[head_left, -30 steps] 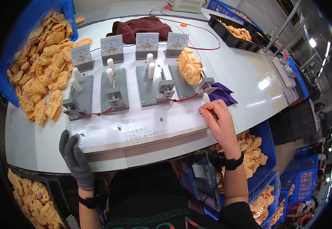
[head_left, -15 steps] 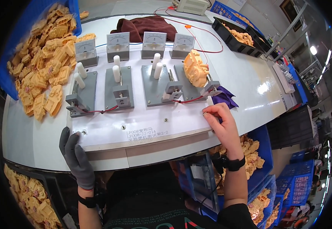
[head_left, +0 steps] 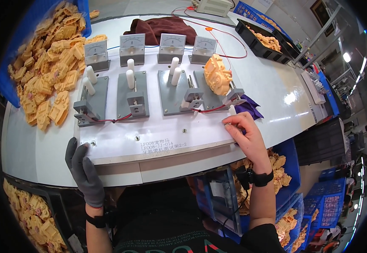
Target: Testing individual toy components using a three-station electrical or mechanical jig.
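Matt grey knit glove on the left hand (head_left: 83, 170); smooth white board (head_left: 158, 137), grey plastic-looking fixtures (head_left: 133, 95), glossy yellow plastic toy (head_left: 217, 76), soft maroon cloth (head_left: 162, 27), purple cloth (head_left: 249, 106)

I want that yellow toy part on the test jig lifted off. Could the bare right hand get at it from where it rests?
Probably yes. The right hand lies at the white board's near corner, the yellow toy part sits just beyond it, and only a low clamp and red wire stand between.
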`<state>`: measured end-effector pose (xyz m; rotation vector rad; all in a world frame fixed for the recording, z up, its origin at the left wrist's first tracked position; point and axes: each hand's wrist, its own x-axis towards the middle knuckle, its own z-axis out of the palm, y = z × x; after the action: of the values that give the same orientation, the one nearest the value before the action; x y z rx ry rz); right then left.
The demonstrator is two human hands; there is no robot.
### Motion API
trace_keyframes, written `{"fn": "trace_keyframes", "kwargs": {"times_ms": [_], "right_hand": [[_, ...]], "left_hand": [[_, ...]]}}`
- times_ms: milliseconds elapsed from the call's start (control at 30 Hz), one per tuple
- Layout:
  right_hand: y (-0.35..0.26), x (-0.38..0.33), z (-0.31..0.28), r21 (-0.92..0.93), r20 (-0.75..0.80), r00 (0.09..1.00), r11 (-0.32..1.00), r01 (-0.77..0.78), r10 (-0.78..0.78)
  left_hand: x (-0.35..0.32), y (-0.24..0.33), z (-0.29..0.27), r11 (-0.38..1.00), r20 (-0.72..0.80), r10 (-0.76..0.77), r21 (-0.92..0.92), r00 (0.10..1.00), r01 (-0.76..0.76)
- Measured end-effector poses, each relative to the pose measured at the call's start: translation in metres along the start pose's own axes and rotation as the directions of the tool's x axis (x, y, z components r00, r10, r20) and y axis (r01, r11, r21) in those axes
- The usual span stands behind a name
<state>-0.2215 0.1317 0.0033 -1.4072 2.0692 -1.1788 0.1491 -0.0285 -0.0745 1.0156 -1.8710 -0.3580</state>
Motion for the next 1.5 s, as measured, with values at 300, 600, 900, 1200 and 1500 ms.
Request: {"fn": "trace_keyframes", "kwargs": {"times_ms": [300, 600, 900, 1200, 1500], "right_hand": [[0.0, 0.004, 0.006, -0.027, -0.029, 0.999, 0.999, 0.034, -0.035], [0.012, 0.007, 0.003, -0.079, -0.007, 0.982, 0.979, 0.19, -0.191], [0.009, -0.004, 0.0, -0.057, -0.04, 0.985, 0.985, 0.164, -0.166], [0.011, 0.001, 0.003, -0.069, -0.023, 0.982, 0.98, 0.186, -0.188], [0.071, 0.002, -0.037, 0.348, 0.001, 0.968, 0.908, -0.234, 0.249]], "left_hand": [[0.008, -0.005, 0.0, 1.0, -0.002, 0.001, -0.007, 1.0, -0.001], [-0.007, -0.012, -0.003, 0.999, -0.009, -0.016, 0.048, 1.0, 0.016], [-0.001, -0.004, -0.001, 0.999, 0.016, -0.007, 0.034, 1.0, 0.007], [0.001, -0.007, -0.003, 0.999, 0.022, 0.006, 0.05, 1.0, -0.007], [0.001, -0.018, 0.009, 0.997, 0.002, 0.071, 0.02, 0.997, -0.072]]}}
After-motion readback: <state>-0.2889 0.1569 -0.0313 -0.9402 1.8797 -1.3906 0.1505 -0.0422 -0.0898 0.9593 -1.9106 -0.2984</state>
